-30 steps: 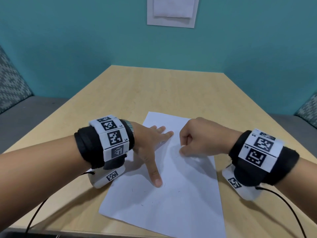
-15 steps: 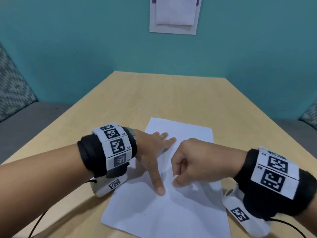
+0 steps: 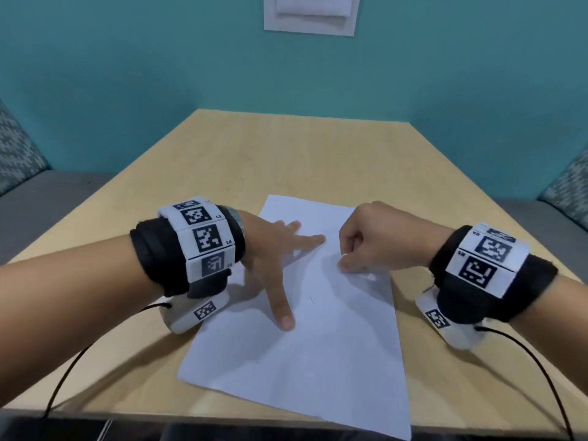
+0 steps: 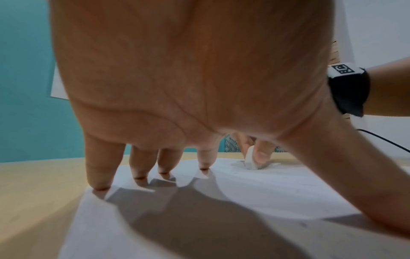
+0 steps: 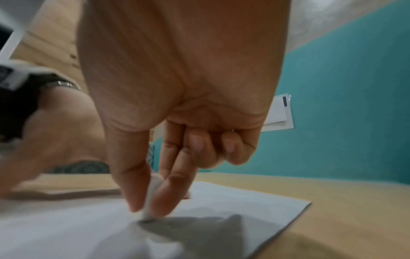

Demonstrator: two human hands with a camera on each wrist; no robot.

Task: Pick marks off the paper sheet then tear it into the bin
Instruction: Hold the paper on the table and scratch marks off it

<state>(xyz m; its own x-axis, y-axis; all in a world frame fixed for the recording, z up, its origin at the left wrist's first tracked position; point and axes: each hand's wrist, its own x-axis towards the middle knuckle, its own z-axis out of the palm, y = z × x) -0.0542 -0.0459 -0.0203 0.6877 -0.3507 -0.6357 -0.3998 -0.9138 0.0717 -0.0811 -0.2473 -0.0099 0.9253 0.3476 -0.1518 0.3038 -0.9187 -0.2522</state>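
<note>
A white paper sheet [image 3: 318, 361] lies flat on the wooden table [image 3: 222, 160], near its front edge. My left hand [image 3: 280, 265] is spread on the sheet's left part, with straight fingers [image 4: 99, 175] and the thumb pressing it down. My right hand [image 3: 345, 261] is at the sheet's upper right. It pinches a small white eraser [image 4: 250, 160] between thumb and index finger, and the eraser [image 5: 150, 198] tip touches the paper. A faint pencil mark [image 3: 311, 300] shows mid-sheet. No bin is in view.
A teal wall [image 3: 127, 74] stands behind the table, with a white holder [image 3: 310, 14] fixed on it. Grey benches with patterned cushions [image 3: 16, 154] flank the table on both sides. Black cables [image 3: 534, 361] run from both wrists toward me.
My right hand slid with the eraser toward me over the sheet, then back to the far part. My left hand stayed pressed on the paper.
</note>
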